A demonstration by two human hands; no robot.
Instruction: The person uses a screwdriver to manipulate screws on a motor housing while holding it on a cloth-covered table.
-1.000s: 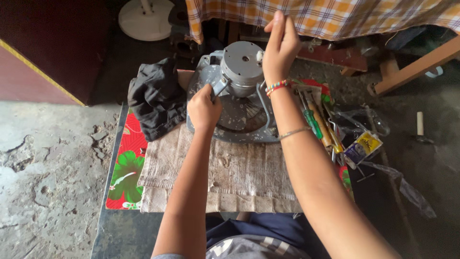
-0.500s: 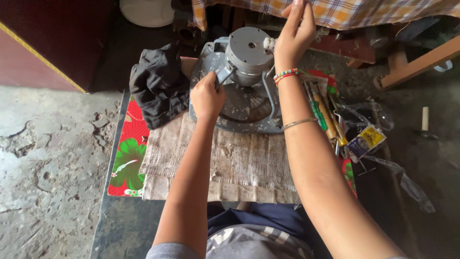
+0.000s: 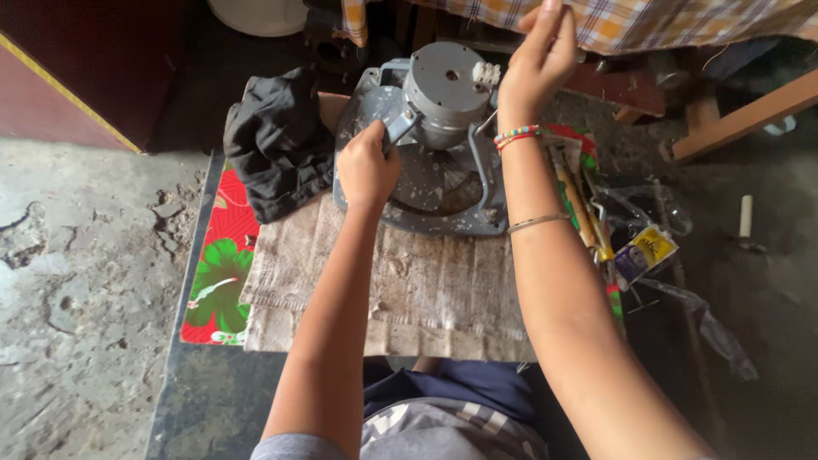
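Note:
A grey exhaust fan unit [image 3: 443, 183] lies flat on a worn sack cloth [image 3: 417, 290], its round motor housing [image 3: 445, 85] facing up. My left hand [image 3: 366, 166] is closed on a grey support arm of the frame at the motor's left side. Raised beyond the motor's right edge, my right hand [image 3: 538, 60] pinches something thin that I cannot make out. That wrist wears beaded bands, and a thin bangle sits further down the forearm.
A crumpled black cloth [image 3: 277, 140] lies left of the fan. A red flowered mat [image 3: 223, 273] shows under the sack. Screwdrivers and other tools [image 3: 584, 213], a small packet [image 3: 645, 253] and clear plastic lie at right. Checked fabric [image 3: 682, 21] hangs behind; wooden beam [image 3: 741, 115] far right.
The view has shifted so the fan sits lower in frame. My right hand has lifted a little higher above the motor's right side. My left hand keeps its hold on the frame arm.

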